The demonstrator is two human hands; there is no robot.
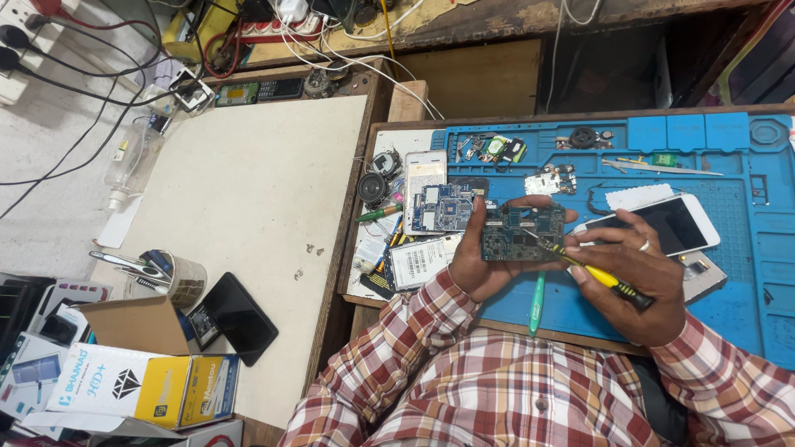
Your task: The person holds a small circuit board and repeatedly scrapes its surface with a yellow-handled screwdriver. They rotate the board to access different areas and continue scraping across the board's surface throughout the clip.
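- A circuit board [522,233] is being gripped by the left hand [480,265], raised above the blue mat [729,165], face up for access.
- A yellow-handled screwdriver [600,275] is being clamped in the right hand [638,285], tip on the board.
- A white phone [662,223], a second board [441,207] and loose parts are lying close by on the table [248,190]; nothing is blocking the hands.

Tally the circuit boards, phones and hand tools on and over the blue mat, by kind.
Circuit boards: 3 – held board, blue board, small board
Phones: 1 – white phone
Hand tools: 3 – yellow screwdriver, green tool, tweezers
Total: 7
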